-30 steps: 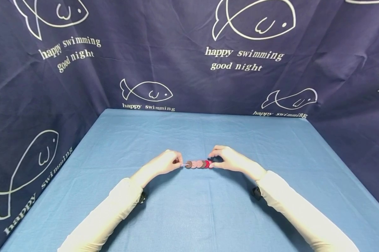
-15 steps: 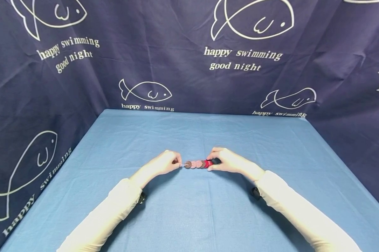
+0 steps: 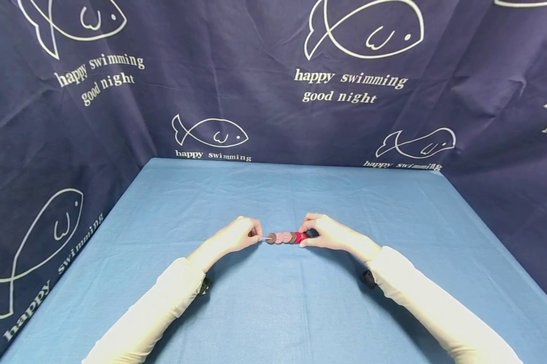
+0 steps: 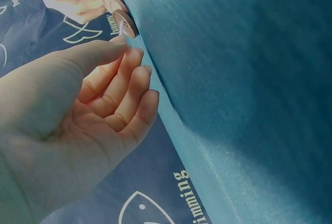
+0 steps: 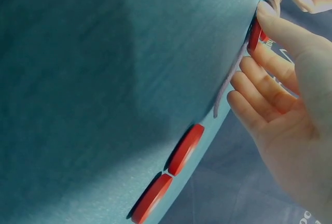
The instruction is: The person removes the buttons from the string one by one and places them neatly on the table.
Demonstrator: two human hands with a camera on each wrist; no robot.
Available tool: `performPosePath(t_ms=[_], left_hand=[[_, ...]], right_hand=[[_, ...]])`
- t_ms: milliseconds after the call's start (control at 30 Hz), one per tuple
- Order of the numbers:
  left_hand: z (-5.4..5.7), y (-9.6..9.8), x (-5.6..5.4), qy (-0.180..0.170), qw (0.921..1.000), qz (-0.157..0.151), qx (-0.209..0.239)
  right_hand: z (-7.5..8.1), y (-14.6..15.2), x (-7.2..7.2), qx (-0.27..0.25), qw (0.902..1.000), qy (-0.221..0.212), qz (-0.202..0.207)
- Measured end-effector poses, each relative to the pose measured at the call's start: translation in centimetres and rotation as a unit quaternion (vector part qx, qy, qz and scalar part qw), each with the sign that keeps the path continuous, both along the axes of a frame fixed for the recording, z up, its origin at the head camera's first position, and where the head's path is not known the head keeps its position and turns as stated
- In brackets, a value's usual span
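A row of overlapping round buttons, brown [image 3: 271, 238], pink [image 3: 287, 237] and red [image 3: 299, 237], lies strung on a pale cord [image 4: 122, 28] between the two hands. At the row's left end my left hand [image 3: 242, 233] pinches the cord between thumb and index finger, the other fingers loosely curved. My right hand [image 3: 329, 232] grips the red end of the row between thumb and fingers, partly covering it. In the right wrist view, a greyish tail of cord [image 5: 226, 89] trails out past the held red button [image 5: 254, 35].
Two more red buttons, one [image 5: 187, 149] beside the other [image 5: 151, 199], lie on the blue cloth [image 3: 255, 303], hidden from the head view. Dark fabric walls [image 3: 273, 101] with fish drawings stand behind and beside the table.
My right hand has moved slightly left, and its fingers have closed in on the red end of the row. The left hand has hardly moved.
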State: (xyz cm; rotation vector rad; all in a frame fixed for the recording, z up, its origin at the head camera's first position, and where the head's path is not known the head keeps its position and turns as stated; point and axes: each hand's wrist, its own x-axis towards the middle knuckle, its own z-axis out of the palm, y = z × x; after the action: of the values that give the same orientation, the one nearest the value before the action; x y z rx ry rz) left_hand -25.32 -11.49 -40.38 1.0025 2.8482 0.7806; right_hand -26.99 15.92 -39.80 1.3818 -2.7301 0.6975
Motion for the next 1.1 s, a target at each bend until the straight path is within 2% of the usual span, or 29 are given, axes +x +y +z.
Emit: performPosePath(t_ms=[567,867,1100], left_hand=[[0.19,0.03,0.18,0.006,1.0,0.005,0.001],[0.3,0.09,0.27,-0.003,0.9999,0.003,0.011],[0.27,0.03,0.28,0.003,1.0,0.003,0.007]], right_hand=[[-0.13,0.17,-0.13,-0.001,0.9999,0.009,0.005],[0.21,0.45,-0.09,-0.003,0.9998,0.017,0.008],[0.43,0.69,-0.02,0.007,0.9999,0.012,-0.003]])
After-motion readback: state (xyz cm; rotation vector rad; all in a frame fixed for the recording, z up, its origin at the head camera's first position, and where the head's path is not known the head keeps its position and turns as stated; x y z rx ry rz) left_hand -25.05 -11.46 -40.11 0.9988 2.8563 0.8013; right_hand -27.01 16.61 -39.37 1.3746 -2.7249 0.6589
